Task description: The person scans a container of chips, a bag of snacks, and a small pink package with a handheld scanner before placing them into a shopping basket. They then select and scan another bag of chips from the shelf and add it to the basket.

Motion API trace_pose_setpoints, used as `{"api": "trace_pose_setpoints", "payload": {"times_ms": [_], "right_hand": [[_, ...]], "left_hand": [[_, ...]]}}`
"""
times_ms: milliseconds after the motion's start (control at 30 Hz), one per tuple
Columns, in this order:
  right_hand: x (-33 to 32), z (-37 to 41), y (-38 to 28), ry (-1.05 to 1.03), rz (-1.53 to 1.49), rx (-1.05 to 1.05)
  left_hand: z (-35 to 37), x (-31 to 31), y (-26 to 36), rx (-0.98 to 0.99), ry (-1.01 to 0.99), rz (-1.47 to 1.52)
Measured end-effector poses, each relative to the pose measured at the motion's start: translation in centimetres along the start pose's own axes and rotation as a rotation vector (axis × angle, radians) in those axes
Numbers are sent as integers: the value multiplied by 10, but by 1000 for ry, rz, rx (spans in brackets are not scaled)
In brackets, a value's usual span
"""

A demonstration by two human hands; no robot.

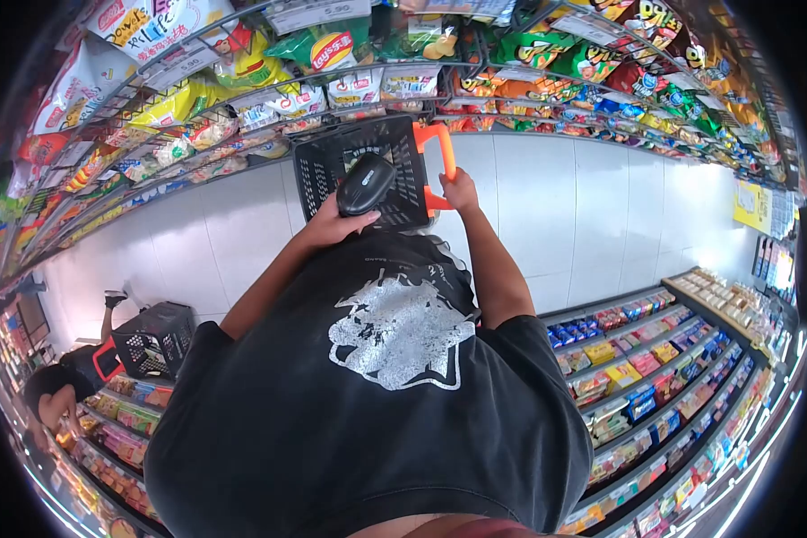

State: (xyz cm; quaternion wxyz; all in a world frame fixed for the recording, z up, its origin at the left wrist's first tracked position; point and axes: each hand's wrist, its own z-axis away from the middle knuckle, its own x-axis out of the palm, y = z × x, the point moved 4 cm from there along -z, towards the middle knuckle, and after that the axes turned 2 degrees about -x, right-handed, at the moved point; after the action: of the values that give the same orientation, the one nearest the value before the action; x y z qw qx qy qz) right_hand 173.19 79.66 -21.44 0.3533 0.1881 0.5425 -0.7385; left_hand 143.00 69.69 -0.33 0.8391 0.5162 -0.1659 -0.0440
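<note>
My left hand (334, 223) is closed around the near end of a glossy black, rounded oval object (368, 184) with small pale lettering. Its exact kind I cannot make out. The object is above a black perforated shopping basket (312, 161) and hides part of its inside. Some printed item or label (360, 158) shows in the basket behind it. My right hand (460, 193) is wrapped around the orange handle (446, 148) on the basket's right side.
Racks of bagged chips (332, 52) curve along the far side, close to the basket. Shelves of packaged snacks (641, 359) stand at lower right. At left, another person (58, 386) bends beside a second black basket (157, 336). Pale floor tiles (547, 206) run between the shelves.
</note>
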Motion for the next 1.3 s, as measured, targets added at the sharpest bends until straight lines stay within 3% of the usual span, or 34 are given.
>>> {"api": "trace_pose_setpoints", "payload": {"times_ms": [167, 400, 667, 833, 967, 1167, 1300], "right_hand": [[-38, -3, 15, -154, -111, 99], [-63, -5, 32, -180, -124, 8], [-47, -13, 61, 34, -71, -83], [-59, -10, 60, 88, -41, -91], [-67, 5, 50, 16, -114, 37], [-66, 38, 25, 260, 157, -25], [-61, 54, 25, 240, 230, -43]], "left_hand": [[-9, 41, 11, -39, 118, -93], [9, 70, -6, -38, 288, -32], [52, 101, -17, -214, 497, -39], [57, 90, -21, -214, 444, -33], [48, 85, -3, -169, 381, -26], [55, 67, 4, -25, 375, -30], [67, 35, -33, -22, 362, 34]]}}
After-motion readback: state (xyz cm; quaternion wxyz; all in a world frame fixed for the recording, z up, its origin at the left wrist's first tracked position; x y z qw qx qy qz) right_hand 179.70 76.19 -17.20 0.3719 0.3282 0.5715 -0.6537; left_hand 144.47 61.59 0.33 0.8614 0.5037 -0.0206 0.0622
